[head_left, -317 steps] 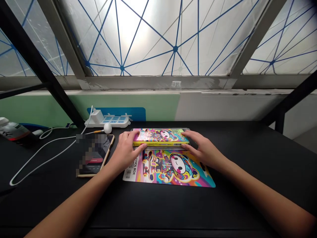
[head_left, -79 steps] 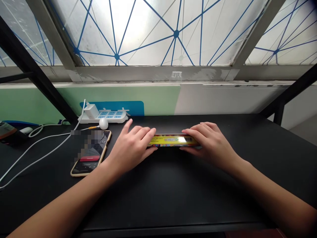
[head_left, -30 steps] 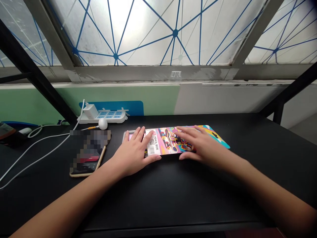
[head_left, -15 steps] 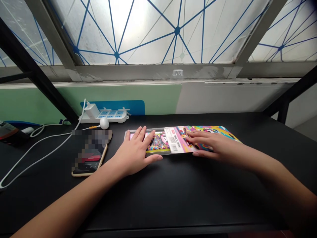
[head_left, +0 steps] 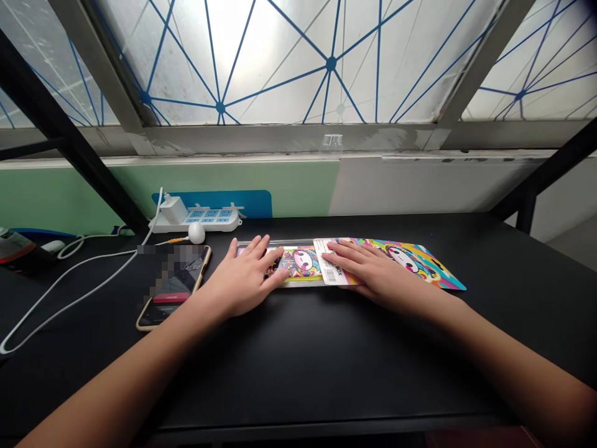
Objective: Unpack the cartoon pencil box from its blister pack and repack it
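A colourful cartoon pencil box lies flat on the black table near the middle. My left hand rests flat on the box's left end, fingers spread. A colourful printed card sleeve with a white barcode label sticks out to the right of the box. My right hand lies flat on the sleeve's left part, fingers stretched over the label.
A phone lies left of my left hand. Behind it are a white power strip with a charger, a white cable and a small white ball. A bottle lies at the far left. A window sill runs behind.
The card sleeve has slid further right off the pencil box under my right hand. My left hand stays pressed on the box's left end.
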### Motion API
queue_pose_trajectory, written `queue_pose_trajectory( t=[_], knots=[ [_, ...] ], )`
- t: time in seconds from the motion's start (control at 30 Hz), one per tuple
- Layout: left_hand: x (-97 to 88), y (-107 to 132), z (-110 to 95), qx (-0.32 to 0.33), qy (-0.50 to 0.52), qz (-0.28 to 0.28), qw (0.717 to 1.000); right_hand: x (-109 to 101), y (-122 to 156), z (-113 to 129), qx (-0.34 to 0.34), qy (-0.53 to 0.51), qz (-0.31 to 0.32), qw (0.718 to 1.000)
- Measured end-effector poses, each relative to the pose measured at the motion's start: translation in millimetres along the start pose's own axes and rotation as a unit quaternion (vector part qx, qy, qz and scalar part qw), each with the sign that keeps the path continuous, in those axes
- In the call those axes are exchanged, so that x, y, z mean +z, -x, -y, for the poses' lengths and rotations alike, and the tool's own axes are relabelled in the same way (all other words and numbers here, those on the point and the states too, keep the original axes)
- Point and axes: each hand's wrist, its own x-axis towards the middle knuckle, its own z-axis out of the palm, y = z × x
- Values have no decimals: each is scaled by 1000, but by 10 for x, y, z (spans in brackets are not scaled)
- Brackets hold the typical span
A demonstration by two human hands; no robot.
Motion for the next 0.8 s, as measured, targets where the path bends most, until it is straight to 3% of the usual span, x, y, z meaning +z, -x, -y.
queue_pose_trajectory(
  t=[0.23, 0.37, 0.47, 0.53, 0.6, 0.7, 0.8],
  knots=[
    [-73, -70, 298, -58, 27, 31, 997, -6, 99, -342, 29, 20, -29, 999],
    [-75, -98, 356, -69, 50, 27, 996, -158, 145, -517, 53, 77, -100, 991],
    [-60, -113, 355, -62, 40, 17, 997, -327, 156, -448, 62, 125, -178, 974],
    [-35, -125, 341, -63, 28, 6, 998, -394, 151, -212, 31, 144, -202, 968],
    [0, -136, 310, -67, 17, -10, 998, -380, 147, 185, -30, 146, -191, 970],
    [56, -142, 218, -73, 8, -33, 997, -203, 157, 907, -132, 131, -153, 971],
    [95, -123, 86, -68, 5, -55, 996, 32, 105, 1423, -192, 59, -53, 978]
  ],
)
